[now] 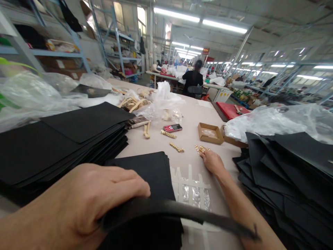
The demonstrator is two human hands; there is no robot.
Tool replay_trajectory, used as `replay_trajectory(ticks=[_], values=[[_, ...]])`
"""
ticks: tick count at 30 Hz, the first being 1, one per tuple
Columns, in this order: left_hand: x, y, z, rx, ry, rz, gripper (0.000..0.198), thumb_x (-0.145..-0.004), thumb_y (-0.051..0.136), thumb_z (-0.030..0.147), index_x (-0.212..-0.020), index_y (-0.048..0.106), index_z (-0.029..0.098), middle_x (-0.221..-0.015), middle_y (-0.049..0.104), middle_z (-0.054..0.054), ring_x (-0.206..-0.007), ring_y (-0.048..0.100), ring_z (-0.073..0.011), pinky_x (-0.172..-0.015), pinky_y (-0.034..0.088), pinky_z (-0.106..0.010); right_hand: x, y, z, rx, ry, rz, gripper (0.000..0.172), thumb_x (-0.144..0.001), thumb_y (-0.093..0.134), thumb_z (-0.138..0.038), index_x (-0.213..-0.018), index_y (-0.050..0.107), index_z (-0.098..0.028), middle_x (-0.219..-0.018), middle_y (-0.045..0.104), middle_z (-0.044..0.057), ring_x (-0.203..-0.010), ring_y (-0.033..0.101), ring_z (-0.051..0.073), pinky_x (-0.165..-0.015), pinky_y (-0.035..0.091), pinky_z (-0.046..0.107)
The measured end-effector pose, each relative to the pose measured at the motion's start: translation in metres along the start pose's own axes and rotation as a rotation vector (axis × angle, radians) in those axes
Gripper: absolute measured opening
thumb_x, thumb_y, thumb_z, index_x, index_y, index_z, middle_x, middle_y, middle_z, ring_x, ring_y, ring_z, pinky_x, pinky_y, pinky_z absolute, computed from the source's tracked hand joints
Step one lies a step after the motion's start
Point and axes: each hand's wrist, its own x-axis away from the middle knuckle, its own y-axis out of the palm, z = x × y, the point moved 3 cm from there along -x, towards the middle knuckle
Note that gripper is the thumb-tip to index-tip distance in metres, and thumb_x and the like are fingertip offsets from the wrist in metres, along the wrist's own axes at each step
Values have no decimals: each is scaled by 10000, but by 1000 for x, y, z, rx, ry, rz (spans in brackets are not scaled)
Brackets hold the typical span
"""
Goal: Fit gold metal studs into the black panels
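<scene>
Head view:
- left hand (85,201) closed around edge of black sheet (169,210); sheet bent, lifted over small stack (148,166) at near side of table (189,114).
- right hand (213,162) stretched forward, fingertips at gold studs (201,149) lying on table; pinching one or not, cannot tell.
- progress, as judgement: seems mid-way. No stud visible on held sheet, studs lie loose.
- left pile (65,142) and right pile (286,166) both big; which one is finished, cannot tell.

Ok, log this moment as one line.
left hand: grips black sheet | right hand: at gold fittings | table: black stacks, cardboard box, phone
</scene>
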Motion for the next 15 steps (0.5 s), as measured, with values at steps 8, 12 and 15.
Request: replay_trajectory(ticks=[8,12,15], values=[[46,16,21,-237,226,126,328,-923,315,157,-1058,613,133,-1017,662,-42,-904,583,-140,-793,421,-254,-10,-22,2,143,-62,-134,263,-897,539,-312,-1102,566,-150,-1096,591,72,-921,600,185,-789,508,376],[69,21,23,-260,223,154,345,-925,313,129,-1068,627,133,-1054,653,-41,-945,559,-145,-834,395,-269,-5,-25,-5,206,-120,-136,261,-900,534,-312,-1105,565,-153,-1106,588,71,-936,595,188,-802,503,386],[77,23,26,-272,213,185,365,-920,304,95,-1041,643,157,-1027,660,-24,-906,555,-136,-799,398,-264,2,-22,-10,261,-135,-114,270,-900,532,-314,-1112,562,-149,-1126,579,82,-963,587,196,-825,493,401]])
